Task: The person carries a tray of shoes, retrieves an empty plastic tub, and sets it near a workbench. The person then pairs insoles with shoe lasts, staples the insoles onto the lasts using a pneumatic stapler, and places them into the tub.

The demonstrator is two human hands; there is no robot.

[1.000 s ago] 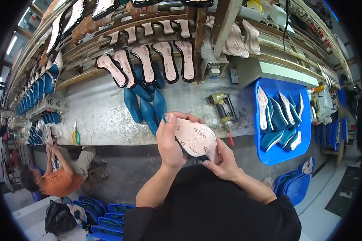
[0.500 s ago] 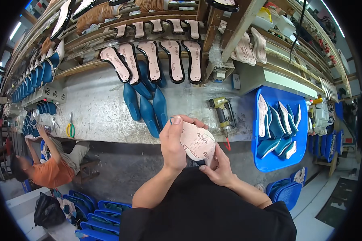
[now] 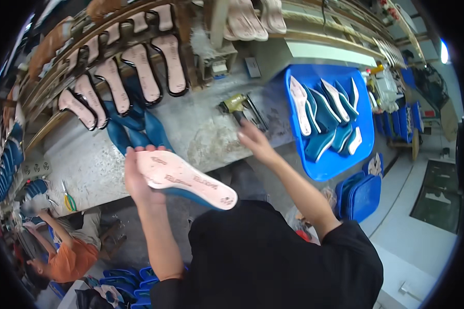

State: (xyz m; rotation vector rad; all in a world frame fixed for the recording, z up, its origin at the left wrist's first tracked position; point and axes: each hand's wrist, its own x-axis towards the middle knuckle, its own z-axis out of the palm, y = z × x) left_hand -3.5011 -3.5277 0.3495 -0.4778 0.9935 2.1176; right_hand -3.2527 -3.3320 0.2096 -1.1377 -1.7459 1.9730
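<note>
My left hand (image 3: 139,180) is closed around a blue shoe last (image 3: 188,196), with its sole side turned up. A pale pink insole (image 3: 183,176) with a white rim lies along that sole, its narrow end toward my body. My right hand (image 3: 255,143) is stretched over the front of the bench, fingers apart and slightly blurred. Its fingertips are at the lower end of the handle of an olive and black air stapler (image 3: 236,104); whether they touch it I cannot tell. Several blue lasts (image 3: 157,131) lie on the bench beyond my left hand.
A metal-topped bench (image 3: 201,144) runs ahead of me. Black-edged insoles (image 3: 142,72) line the rack behind it. At right, a blue tray (image 3: 294,149) holds several lasts with insoles. Scissors (image 3: 68,198) lie at left, near a person in an orange shirt (image 3: 75,260).
My right hand has let go of the last and reached to the stapler. My left hand has moved left with the last, now showing the insole's full length. The view has turned right.
</note>
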